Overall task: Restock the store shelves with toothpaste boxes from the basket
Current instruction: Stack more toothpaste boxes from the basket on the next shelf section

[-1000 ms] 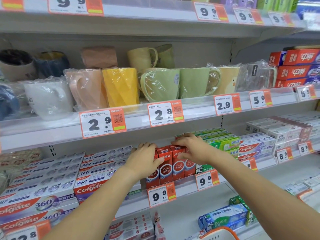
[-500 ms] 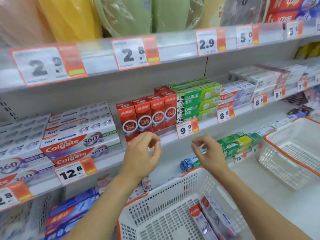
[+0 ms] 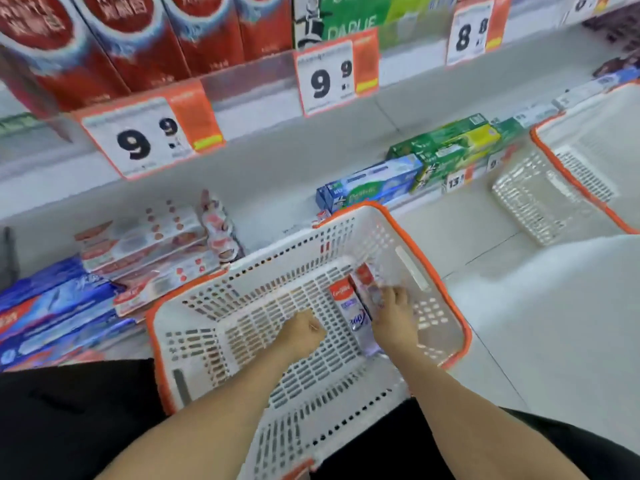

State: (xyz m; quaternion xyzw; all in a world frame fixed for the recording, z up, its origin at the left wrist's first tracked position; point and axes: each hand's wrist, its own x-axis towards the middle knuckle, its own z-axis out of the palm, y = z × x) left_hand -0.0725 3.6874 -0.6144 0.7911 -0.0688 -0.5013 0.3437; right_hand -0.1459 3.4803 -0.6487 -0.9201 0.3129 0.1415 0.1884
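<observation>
Low in the centre of the frame sits the basket, white lattice with an orange rim, and both hands are down inside it. Two toothpaste boxes lie side by side on its floor toward the right wall, long sides touching, ends pointing to the far wall. The right hand lies over the right-hand box, fingers bent down onto it, though blur hides whether they have closed round it. The left hand is curled into a loose fist just left of the boxes, apparently holding nothing. That split looks like one hand lifting while the other waits to take the second box. Most of the basket floor left of the boxes is bare, so the left hand has room to come in from that side; on the right the wall stands close, leaving only a narrow gap for fingers. Straight up is the free way out. Above, at the top of the frame, the red boxes stand upright behind the price tags, whose lower edges overhang the lower shelf. A second basket stands at the right edge.
</observation>
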